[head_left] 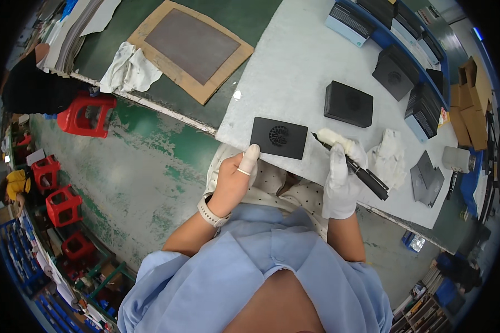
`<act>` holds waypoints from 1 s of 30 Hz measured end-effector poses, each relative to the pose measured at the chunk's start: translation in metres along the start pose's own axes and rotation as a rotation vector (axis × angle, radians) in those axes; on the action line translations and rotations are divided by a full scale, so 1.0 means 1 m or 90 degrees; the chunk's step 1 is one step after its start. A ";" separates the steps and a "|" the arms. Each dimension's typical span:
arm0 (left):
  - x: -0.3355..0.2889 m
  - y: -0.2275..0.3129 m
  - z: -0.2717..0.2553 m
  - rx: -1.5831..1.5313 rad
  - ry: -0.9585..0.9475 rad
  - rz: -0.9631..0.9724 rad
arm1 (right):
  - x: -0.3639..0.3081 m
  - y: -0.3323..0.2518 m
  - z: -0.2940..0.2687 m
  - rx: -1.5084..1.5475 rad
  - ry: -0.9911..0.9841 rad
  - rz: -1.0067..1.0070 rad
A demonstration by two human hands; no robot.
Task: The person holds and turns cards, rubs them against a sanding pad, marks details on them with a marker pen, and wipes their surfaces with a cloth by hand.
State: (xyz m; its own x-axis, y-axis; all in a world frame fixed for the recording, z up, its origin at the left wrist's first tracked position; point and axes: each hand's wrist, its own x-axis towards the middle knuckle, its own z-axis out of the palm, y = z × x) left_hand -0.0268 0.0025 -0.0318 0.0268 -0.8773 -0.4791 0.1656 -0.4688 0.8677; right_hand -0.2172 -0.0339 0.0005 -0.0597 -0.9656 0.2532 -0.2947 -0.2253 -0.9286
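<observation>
My left hand [232, 178] pinches the near left corner of a flat black rectangular plate [292, 141]. The plate has a round cut-out pattern and sits at the table's near edge. A white finger cover is on my left thumb. My right hand [340, 186], in a white glove, grips a black marker pen [370, 181]. The pen's tip points up and left, just off the plate's right edge. Beyond it lies a stack of similar black plates [348, 104]. A crumpled white cloth [390, 160] is right of my gloved hand.
More black plates [395, 72] stand in blue racks along the right. Dark folded-looking pieces [427, 178] and a jar [456, 159] lie near the right edge. A brown board with a grey sheet [193, 45] and a white rag [129, 69] are at far left. Red stools [86, 114] stand on the floor.
</observation>
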 end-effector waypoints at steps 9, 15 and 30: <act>0.001 -0.003 0.000 0.030 0.014 0.019 | -0.015 0.010 0.002 0.038 -0.164 0.016; 0.002 -0.005 0.000 0.036 0.016 0.032 | -0.016 0.012 0.002 0.044 -0.187 0.042; 0.001 -0.002 -0.001 0.026 0.003 0.021 | -0.018 0.010 0.002 0.130 -0.076 0.098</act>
State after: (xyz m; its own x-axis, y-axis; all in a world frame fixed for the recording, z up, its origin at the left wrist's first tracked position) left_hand -0.0263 0.0026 -0.0341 0.0357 -0.8920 -0.4506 0.1249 -0.4433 0.8876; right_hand -0.2168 -0.0189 -0.0143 0.0281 -0.9962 0.0825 -0.0921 -0.0847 -0.9921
